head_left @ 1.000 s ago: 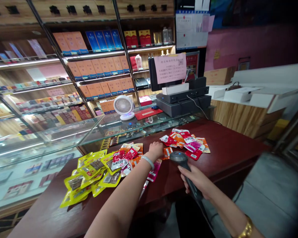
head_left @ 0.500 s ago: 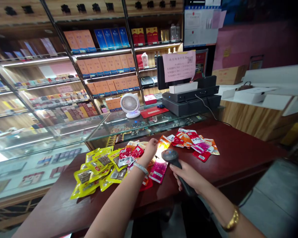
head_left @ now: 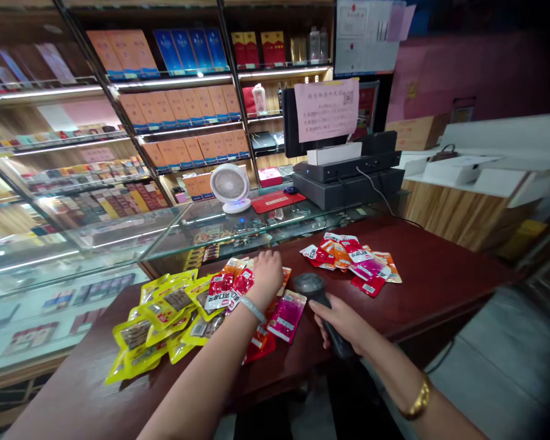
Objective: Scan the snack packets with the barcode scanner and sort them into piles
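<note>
My left hand [head_left: 267, 272], with a pale bracelet at the wrist, reaches over a heap of red snack packets [head_left: 220, 289]. Its fingers curl downward; their tips, and whatever they grip, are hidden. An orange packet [head_left: 285, 280] shows just beside it. Nearer me lies a magenta packet [head_left: 288, 316]. My right hand [head_left: 341, 319] is wrapped round the handle of a dark barcode scanner [head_left: 310, 283], whose head hangs above the table right of the magenta packet. Yellow snack packets [head_left: 174, 299] overlap the heap's left side.
Another pile of red and orange packets [head_left: 369, 263] lies farther right on the brown table [head_left: 431, 275]. Behind the table are a glass display counter [head_left: 165, 229], a white fan [head_left: 230, 186] and a monitor with a pink notice [head_left: 326, 110]. Boxed goods fill the shelves.
My left hand has moved left, away from the scanner, where it held an orange packet in bright light. That glow is gone. My right hand still grips the scanner. The view has shifted slightly.
</note>
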The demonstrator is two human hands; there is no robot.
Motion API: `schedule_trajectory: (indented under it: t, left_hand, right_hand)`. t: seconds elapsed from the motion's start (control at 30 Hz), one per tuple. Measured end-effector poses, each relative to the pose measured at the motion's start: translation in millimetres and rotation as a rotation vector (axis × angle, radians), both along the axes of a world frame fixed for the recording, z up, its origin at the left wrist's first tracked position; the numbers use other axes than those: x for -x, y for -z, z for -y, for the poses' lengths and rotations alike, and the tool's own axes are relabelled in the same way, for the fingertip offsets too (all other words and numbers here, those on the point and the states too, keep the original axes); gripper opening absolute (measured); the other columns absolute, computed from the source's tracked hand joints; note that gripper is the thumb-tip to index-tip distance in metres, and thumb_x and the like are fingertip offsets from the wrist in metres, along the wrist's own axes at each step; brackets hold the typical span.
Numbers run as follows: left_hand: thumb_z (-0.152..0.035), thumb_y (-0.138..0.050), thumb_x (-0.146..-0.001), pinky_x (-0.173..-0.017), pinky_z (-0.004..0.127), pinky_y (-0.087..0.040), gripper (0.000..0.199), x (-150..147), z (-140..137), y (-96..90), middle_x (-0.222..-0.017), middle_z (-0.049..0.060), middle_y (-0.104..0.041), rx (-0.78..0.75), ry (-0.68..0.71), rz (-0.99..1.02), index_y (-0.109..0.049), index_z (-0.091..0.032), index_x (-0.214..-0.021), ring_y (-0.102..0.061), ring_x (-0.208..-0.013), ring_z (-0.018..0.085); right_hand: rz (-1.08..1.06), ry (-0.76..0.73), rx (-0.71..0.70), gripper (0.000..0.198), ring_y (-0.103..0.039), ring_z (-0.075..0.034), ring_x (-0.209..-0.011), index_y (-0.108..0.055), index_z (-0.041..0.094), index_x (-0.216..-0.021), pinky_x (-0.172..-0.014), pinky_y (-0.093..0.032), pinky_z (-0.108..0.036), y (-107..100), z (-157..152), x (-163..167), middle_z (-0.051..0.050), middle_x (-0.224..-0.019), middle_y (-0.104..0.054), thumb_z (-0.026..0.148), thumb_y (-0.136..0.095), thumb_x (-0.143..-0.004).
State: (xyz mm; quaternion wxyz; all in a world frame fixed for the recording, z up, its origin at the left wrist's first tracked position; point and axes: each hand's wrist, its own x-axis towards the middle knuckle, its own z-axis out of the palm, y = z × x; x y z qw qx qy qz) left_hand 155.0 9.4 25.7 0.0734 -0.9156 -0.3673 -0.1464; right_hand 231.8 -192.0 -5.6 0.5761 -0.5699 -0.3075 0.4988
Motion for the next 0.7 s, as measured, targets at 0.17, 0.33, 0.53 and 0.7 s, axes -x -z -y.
schedule_trajectory:
  t: [0.17,0.33,0.53,0.7]
  left_hand:
    - [-0.053,-0.05,-0.09,-0.092,0.036,-0.044,0.042,-58,-2,13.5,-0.108,0.014,-0.067,0.218,0.03,0.015,-0.067,-0.018,-0.104,-0.06,-0.106,0.027]
    - [-0.061,-0.042,-0.09,-0.089,0.038,-0.047,0.059,-102,-3,22.7,-0.109,0.022,-0.067,0.289,-0.073,0.032,-0.065,-0.01,-0.107,-0.063,-0.107,0.032]
    - [-0.057,-0.063,-0.078,-0.087,0.037,-0.047,0.053,-127,-17,32.4,-0.115,0.021,-0.066,0.425,-0.12,0.078,-0.062,-0.012,-0.107,-0.061,-0.112,0.033]
    - [-0.04,-0.061,-0.084,-0.077,0.029,-0.047,0.034,-120,-32,37.5,-0.107,0.013,-0.07,0.608,-0.142,0.248,-0.056,-0.016,-0.107,-0.067,-0.096,0.024]
  right_hand:
    - [-0.022,0.018,0.009,0.043,-0.046,-0.007,-0.039,-0.043,0.024,-0.086,-0.038,-0.049,-0.022,1,8,-12,0.011,-0.058,-0.048,0.06,-0.065,-0.076]
    - [-0.027,0.063,0.026,0.043,-0.048,-0.008,-0.04,-0.045,0.023,-0.093,-0.039,-0.05,-0.023,3,12,-27,0.011,-0.058,-0.049,0.059,-0.063,-0.078]
    - [-0.077,0.068,0.034,0.046,-0.049,-0.008,-0.04,-0.047,0.023,-0.098,-0.039,-0.049,-0.023,4,13,-37,0.01,-0.059,-0.05,0.061,-0.064,-0.077]
    - [-0.072,0.053,0.02,0.046,-0.047,-0.008,-0.039,-0.046,0.023,-0.094,-0.037,-0.049,-0.023,3,11,-37,0.01,-0.058,-0.049,0.061,-0.065,-0.077]
